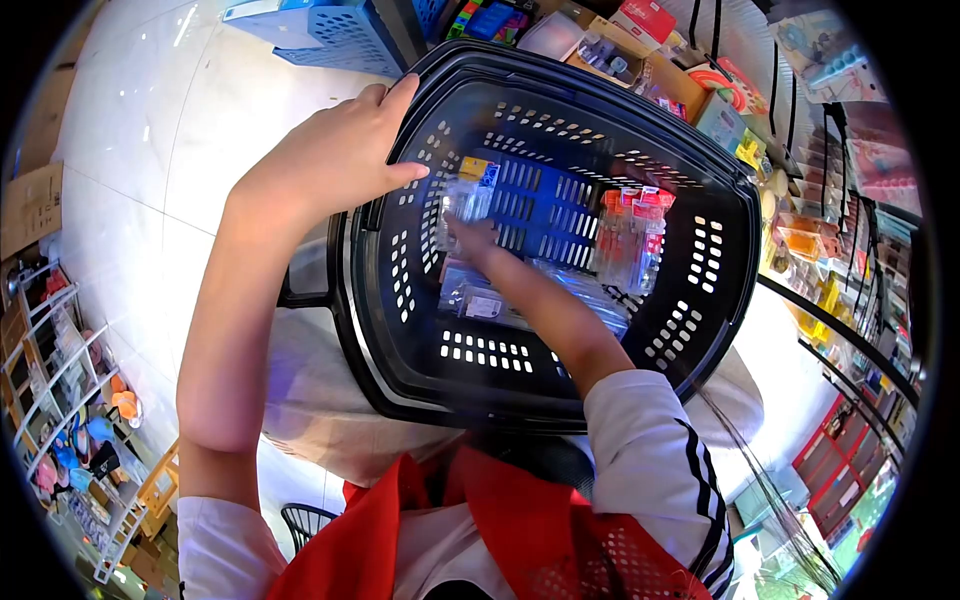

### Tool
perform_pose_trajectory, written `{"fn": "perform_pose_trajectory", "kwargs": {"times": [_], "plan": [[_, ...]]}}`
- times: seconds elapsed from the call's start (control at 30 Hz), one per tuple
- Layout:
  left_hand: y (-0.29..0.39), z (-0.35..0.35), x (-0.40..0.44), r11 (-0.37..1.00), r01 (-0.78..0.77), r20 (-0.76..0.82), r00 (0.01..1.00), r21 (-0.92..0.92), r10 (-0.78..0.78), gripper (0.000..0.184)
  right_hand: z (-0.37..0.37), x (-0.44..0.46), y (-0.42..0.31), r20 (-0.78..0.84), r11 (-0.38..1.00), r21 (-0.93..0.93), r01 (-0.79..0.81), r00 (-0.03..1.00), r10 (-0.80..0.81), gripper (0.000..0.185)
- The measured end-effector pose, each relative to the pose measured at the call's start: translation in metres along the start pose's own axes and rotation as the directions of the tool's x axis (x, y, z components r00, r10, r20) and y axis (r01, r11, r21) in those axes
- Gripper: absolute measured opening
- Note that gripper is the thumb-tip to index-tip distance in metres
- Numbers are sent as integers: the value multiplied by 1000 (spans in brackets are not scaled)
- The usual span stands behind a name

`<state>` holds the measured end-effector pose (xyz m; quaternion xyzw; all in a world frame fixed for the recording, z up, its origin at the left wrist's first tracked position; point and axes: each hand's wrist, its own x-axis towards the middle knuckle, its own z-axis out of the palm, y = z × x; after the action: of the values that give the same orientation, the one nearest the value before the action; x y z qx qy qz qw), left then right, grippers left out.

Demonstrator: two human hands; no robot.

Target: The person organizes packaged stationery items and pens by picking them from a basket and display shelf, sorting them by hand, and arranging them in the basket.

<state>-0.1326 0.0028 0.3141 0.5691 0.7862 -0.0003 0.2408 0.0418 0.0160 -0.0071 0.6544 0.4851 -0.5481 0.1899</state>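
Head camera: single wide, round-edged view; faces forward and down, close above black perforated plastic basket (735,255).

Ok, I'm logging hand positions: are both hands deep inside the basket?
No, the left hand is at the basket's rim, while the right hand reaches inside.

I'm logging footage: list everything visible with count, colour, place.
basket: one, black, centre
red-topped packs: several, clear, basket's right
yellow-topped pack: at least one, clear, basket's left
other packs: several, clear, basket's near side
crate: at least one, blue, top
packaged goods: many, mixed colours, right
rack: at least one, white, left
cardboard boxes: several, brown, left
floor: one, white, left
garment: one, red, bottom
left hand: one, bare, on basket's rim
right hand: one, bare, inside basket
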Motion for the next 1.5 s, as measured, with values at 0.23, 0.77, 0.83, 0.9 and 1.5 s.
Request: {"fn": "perform_pose_trajectory", "kwargs": {"times": [0.23, 0.77, 0.83, 0.9, 1.5], "plan": [[5, -5, -3, 999, 34, 58, 998, 8, -34, 69, -9, -3, -24, -133, 981, -88, 173, 974, -183, 102], [5, -2, 0, 998, 33, 71, 997, 53, -37, 68, 8, 74, 12, -5, 993, 68, 92, 996, -92, 99], [6, -3, 0, 999, 48, 79, 996, 25, -50, 68, -1, 24, -8, -162, 990, 84, 111, 982, -97, 95], [6, -3, 0, 999, 46, 83, 995, 10, -47, 68, 18, 88, 27, -37, 905, 360, 226, 973, -229, 88], [55, 46, 25, 923, -383, -116, 919, -25, 378, 20, -106, 12, 3, 564, 776, 622, -107, 748, -349, 37]]}}
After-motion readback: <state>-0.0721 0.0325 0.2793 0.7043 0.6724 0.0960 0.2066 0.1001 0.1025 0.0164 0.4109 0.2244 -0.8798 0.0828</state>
